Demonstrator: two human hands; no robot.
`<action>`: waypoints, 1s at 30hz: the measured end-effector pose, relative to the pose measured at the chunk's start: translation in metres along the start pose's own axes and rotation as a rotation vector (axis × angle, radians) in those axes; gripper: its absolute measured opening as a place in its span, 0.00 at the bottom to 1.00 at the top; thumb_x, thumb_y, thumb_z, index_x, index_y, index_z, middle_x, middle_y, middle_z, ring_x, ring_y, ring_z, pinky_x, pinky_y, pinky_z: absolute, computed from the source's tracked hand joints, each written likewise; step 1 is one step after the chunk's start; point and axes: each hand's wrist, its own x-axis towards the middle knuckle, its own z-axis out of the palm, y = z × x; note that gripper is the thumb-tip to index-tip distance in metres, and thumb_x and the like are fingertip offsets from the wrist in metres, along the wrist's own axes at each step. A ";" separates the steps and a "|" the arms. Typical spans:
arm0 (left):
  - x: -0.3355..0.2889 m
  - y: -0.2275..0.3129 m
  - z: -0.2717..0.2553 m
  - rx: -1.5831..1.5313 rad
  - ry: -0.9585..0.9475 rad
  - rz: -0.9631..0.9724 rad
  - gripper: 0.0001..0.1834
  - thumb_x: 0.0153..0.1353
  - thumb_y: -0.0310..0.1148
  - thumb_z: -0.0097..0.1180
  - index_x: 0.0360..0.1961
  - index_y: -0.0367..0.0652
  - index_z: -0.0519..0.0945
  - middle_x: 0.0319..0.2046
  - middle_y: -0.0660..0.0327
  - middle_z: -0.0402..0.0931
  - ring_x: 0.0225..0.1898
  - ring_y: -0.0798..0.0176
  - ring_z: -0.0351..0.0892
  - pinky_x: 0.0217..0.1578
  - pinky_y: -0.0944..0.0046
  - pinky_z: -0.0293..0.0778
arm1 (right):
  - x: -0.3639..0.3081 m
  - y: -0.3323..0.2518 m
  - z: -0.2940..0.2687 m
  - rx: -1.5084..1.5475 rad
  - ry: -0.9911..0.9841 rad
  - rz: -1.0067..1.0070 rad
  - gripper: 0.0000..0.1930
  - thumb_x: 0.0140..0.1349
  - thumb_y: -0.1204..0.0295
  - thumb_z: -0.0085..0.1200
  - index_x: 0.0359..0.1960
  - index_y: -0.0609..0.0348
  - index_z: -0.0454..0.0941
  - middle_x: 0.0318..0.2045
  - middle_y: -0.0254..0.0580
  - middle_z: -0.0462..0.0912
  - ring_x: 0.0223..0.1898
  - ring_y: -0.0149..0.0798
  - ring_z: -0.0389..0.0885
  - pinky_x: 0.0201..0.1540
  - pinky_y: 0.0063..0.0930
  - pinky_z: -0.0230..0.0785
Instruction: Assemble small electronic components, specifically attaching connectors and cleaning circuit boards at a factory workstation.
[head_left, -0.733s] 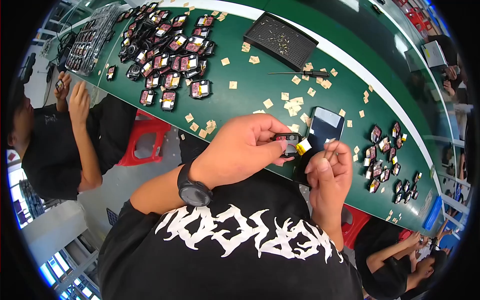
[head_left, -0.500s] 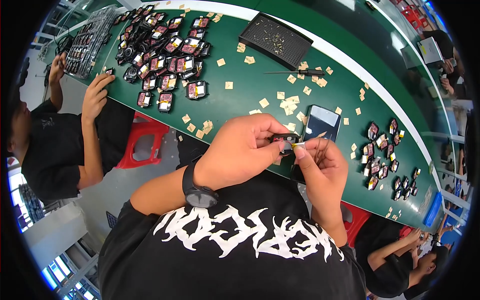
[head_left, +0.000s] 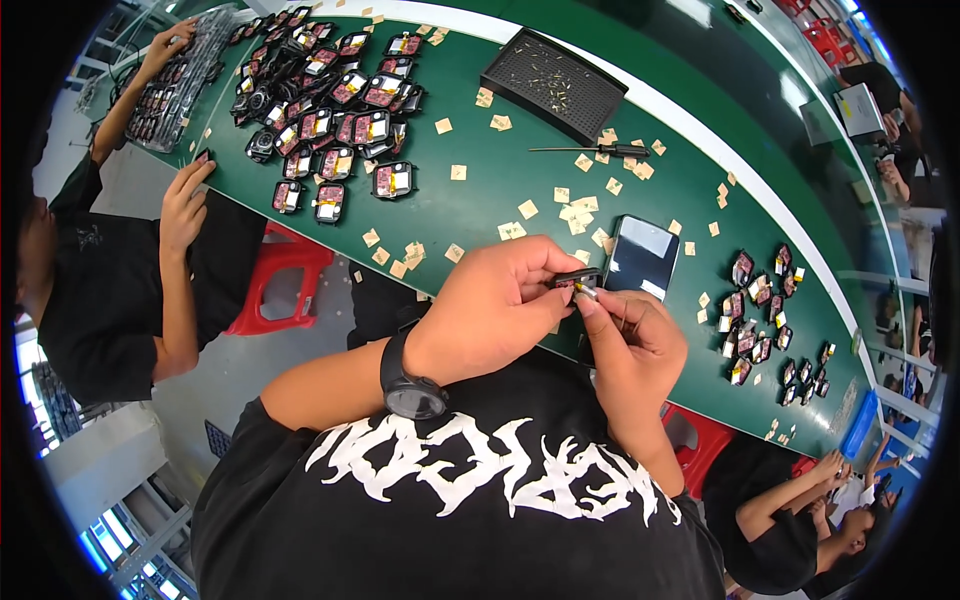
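Note:
My left hand [head_left: 505, 300] is closed around the edge of a small black watch case [head_left: 568, 280], held just above the near edge of the table. Reddish circuitry shows inside the case. With thumb and fingers pinched, my right hand [head_left: 635, 335] holds a small silver-and-yellow part [head_left: 585, 292], likely a battery, against the open case. The fingertips hide most of that part. Just beyond my right hand lies a dark smartphone [head_left: 643, 250]. Small tan paper squares [head_left: 575, 212] are scattered beyond both hands.
Many opened watch cases [head_left: 335, 125] crowd the table's left; a smaller group [head_left: 750, 310] lies right. A black tray [head_left: 555, 85] of small pieces and a screwdriver [head_left: 600, 150] are farther back. One co-worker's hand [head_left: 183, 205] is at the left edge. A blue container [head_left: 860, 422] stands far right.
My right hand has moved slightly left, bringing the silver-and-yellow part from beside the case to against it. The co-worker's far hand at left has risen over the clear trays.

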 end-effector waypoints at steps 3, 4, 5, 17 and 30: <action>-0.001 -0.003 0.000 -0.006 -0.003 0.022 0.12 0.70 0.16 0.50 0.53 0.27 0.76 0.47 0.53 0.82 0.51 0.65 0.83 0.54 0.64 0.81 | -0.002 0.002 -0.001 -0.146 -0.008 -0.108 0.04 0.62 0.81 0.66 0.36 0.70 0.85 0.33 0.39 0.85 0.29 0.21 0.78 0.29 0.15 0.68; -0.002 -0.004 0.000 -0.004 0.003 0.025 0.12 0.70 0.16 0.50 0.53 0.27 0.76 0.48 0.53 0.81 0.51 0.65 0.83 0.54 0.64 0.81 | -0.002 0.002 -0.001 -0.162 -0.030 -0.095 0.05 0.62 0.79 0.67 0.37 0.70 0.85 0.33 0.39 0.85 0.29 0.21 0.78 0.29 0.16 0.68; -0.003 -0.005 0.000 -0.005 0.003 0.025 0.12 0.70 0.16 0.50 0.53 0.27 0.76 0.48 0.53 0.81 0.51 0.65 0.83 0.54 0.64 0.81 | -0.002 0.003 -0.001 -0.179 -0.051 -0.082 0.06 0.63 0.78 0.67 0.37 0.69 0.85 0.33 0.39 0.85 0.29 0.22 0.78 0.29 0.16 0.68; -0.012 -0.008 -0.009 -0.051 -0.100 0.080 0.15 0.70 0.14 0.49 0.57 0.28 0.74 0.49 0.52 0.81 0.52 0.64 0.83 0.55 0.64 0.79 | 0.002 0.007 -0.002 0.194 -0.025 0.202 0.08 0.62 0.79 0.68 0.37 0.66 0.81 0.27 0.30 0.79 0.28 0.19 0.73 0.29 0.14 0.64; -0.008 0.002 -0.016 -0.222 -0.126 -0.073 0.13 0.71 0.22 0.54 0.55 0.29 0.77 0.46 0.55 0.83 0.47 0.67 0.84 0.49 0.68 0.82 | 0.014 -0.027 -0.003 0.378 -0.209 0.493 0.07 0.67 0.78 0.62 0.43 0.63 0.77 0.31 0.31 0.82 0.27 0.19 0.75 0.28 0.13 0.64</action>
